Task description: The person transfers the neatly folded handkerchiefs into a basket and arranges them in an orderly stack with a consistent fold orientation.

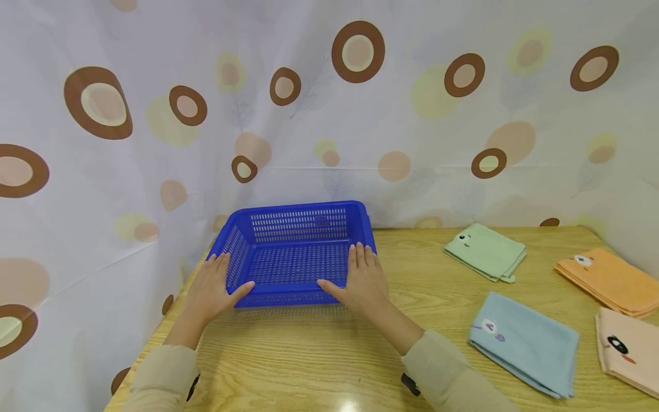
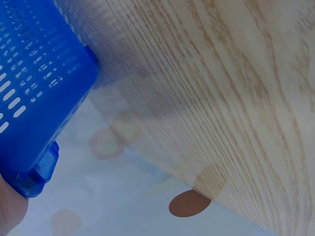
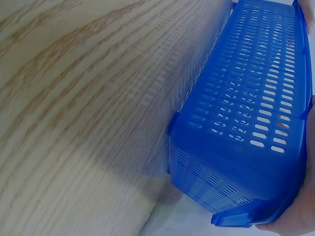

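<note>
A blue plastic basket (image 1: 298,292) with slotted walls stands on the wooden table against the patterned curtain, with nothing inside. At its front left corner rests my left hand (image 1: 211,289), fingers straight along the side rim and thumb on the front rim. My right hand (image 1: 366,283) touches the front right corner in the same way, its fingers extended over the side rim. In the right wrist view the basket's slotted wall (image 3: 246,98) fills the right side, and part of the hand (image 3: 298,206) lies against the rim. The left wrist view shows a basket corner (image 2: 59,93) beside the hand (image 2: 10,206).
Folded cloths with stitched faces lie to the right: green (image 1: 484,252), blue (image 1: 525,346), orange (image 1: 612,280) and pale pink (image 1: 630,352). A curtain (image 1: 309,126) with round prints hangs behind and left of the table (image 1: 288,366).
</note>
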`<action>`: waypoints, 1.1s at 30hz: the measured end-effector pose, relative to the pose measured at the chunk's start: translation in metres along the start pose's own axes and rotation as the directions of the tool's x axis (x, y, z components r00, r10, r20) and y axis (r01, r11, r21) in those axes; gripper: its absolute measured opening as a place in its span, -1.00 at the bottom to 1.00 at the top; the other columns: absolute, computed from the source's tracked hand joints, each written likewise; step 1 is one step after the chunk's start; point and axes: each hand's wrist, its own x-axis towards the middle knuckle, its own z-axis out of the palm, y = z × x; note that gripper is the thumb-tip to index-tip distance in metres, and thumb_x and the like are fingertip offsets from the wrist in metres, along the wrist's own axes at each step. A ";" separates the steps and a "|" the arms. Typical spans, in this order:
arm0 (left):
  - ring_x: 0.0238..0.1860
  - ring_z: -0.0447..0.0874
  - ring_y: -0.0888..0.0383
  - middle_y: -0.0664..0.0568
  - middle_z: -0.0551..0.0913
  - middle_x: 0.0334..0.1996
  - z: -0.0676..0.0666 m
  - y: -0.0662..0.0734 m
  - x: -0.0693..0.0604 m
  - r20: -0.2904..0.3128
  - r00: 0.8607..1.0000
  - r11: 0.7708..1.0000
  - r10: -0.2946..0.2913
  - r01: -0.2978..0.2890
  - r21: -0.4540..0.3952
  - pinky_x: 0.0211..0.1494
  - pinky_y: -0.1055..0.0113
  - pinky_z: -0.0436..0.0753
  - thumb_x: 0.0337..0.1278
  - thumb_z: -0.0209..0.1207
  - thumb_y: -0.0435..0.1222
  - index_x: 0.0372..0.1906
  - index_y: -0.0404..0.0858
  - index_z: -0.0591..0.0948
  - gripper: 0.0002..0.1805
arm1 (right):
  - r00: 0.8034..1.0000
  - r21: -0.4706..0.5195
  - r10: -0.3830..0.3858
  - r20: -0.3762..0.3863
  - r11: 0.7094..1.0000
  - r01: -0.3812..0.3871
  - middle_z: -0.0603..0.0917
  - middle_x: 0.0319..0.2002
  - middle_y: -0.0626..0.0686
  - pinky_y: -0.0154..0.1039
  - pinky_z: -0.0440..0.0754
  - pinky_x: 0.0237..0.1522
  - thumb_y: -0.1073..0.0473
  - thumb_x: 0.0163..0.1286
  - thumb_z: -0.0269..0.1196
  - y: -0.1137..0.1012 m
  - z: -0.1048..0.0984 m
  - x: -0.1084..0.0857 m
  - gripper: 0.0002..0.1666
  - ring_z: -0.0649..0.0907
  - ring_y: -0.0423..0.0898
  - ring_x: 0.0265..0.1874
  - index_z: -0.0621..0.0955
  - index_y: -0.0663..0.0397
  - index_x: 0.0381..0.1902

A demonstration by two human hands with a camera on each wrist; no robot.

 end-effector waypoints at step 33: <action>0.38 0.01 -0.36 -0.43 0.20 0.32 -0.002 0.002 0.000 0.012 1.000 1.000 0.004 -0.004 -0.004 0.44 -0.13 0.05 0.13 -0.02 0.22 0.33 -0.57 0.13 0.00 | 1.000 -0.011 0.012 0.018 1.000 -0.012 0.01 0.43 0.32 0.05 -0.01 0.46 -0.55 0.18 -0.10 0.000 0.000 0.002 0.24 0.00 0.23 0.44 0.01 0.39 0.40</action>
